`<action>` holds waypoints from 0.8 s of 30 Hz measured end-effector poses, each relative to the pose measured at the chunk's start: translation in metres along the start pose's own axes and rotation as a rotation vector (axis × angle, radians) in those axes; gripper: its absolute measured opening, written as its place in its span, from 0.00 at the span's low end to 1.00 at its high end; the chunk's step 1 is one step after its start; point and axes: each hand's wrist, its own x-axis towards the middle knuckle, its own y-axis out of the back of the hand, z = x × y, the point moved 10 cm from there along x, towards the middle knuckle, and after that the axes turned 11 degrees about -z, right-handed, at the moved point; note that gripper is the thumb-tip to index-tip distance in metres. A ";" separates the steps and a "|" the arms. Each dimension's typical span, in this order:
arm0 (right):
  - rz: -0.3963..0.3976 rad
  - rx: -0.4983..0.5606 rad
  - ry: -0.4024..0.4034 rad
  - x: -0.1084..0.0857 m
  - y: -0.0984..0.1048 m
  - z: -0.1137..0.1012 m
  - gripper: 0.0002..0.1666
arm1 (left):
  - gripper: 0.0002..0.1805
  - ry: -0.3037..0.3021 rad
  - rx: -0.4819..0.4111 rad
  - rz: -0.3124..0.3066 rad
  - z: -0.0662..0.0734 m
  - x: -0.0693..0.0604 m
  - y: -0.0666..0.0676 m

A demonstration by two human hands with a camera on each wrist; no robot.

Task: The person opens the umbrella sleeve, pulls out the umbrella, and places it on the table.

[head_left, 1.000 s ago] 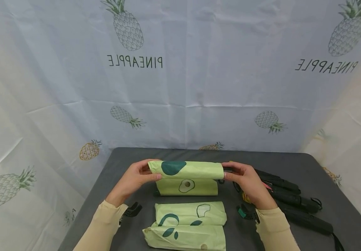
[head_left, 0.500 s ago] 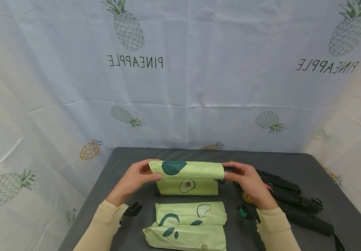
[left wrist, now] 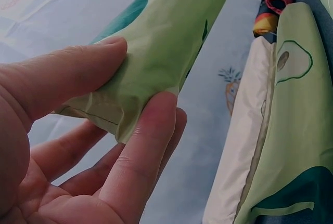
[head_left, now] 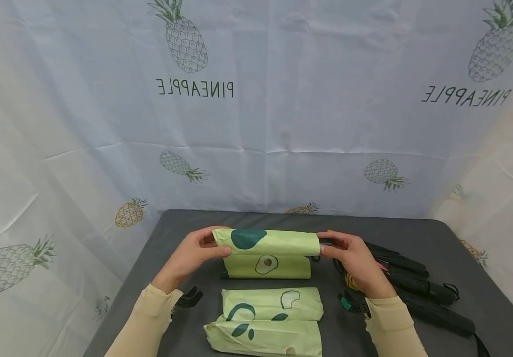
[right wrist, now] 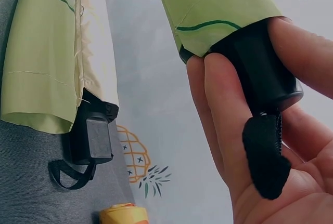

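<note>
Frame centre: the left hand (head_left: 191, 254) pinches the green sleeve (head_left: 283, 242); the right hand (head_left: 351, 255) grips the black handle (right wrist: 263, 65). Hold unchanged over the last second; work apparently paused.

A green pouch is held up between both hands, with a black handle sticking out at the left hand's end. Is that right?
Wrong end: the black handle sticks out of the green pouch at the right hand, as the right wrist view shows.
</note>
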 end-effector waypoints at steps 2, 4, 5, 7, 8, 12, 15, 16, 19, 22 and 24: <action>-0.002 -0.004 -0.002 0.000 0.000 0.001 0.32 | 0.35 0.001 0.000 0.000 0.000 0.000 0.000; 0.000 -0.005 -0.005 -0.001 0.001 0.001 0.32 | 0.35 0.001 0.002 -0.001 -0.001 0.000 0.000; 0.004 -0.003 -0.008 -0.001 0.002 0.002 0.32 | 0.35 0.001 0.004 -0.001 0.000 0.000 0.000; 0.003 -0.005 -0.007 -0.002 0.002 0.001 0.32 | 0.36 0.000 0.006 0.001 0.000 0.000 0.000; 0.001 -0.008 -0.006 -0.002 0.003 0.001 0.32 | 0.35 0.000 0.005 0.001 0.000 0.000 0.000; 0.006 -0.017 -0.004 -0.004 0.005 -0.001 0.32 | 0.35 -0.005 0.000 -0.002 0.001 0.000 -0.001; 0.013 -0.028 -0.004 -0.005 0.006 -0.002 0.32 | 0.35 -0.009 -0.003 -0.003 0.003 0.000 -0.001; 0.018 -0.033 -0.005 -0.005 0.006 -0.002 0.32 | 0.35 -0.010 -0.006 -0.003 0.003 0.000 -0.001; 0.026 -0.040 -0.019 -0.005 0.007 0.000 0.32 | 0.35 -0.011 -0.008 0.001 0.003 0.000 -0.001; 0.033 -0.035 -0.036 -0.006 0.006 0.003 0.32 | 0.35 -0.008 -0.005 0.002 0.001 -0.001 -0.001; 0.037 -0.027 -0.045 -0.007 0.005 0.006 0.32 | 0.35 -0.003 -0.002 -0.001 -0.001 -0.002 -0.002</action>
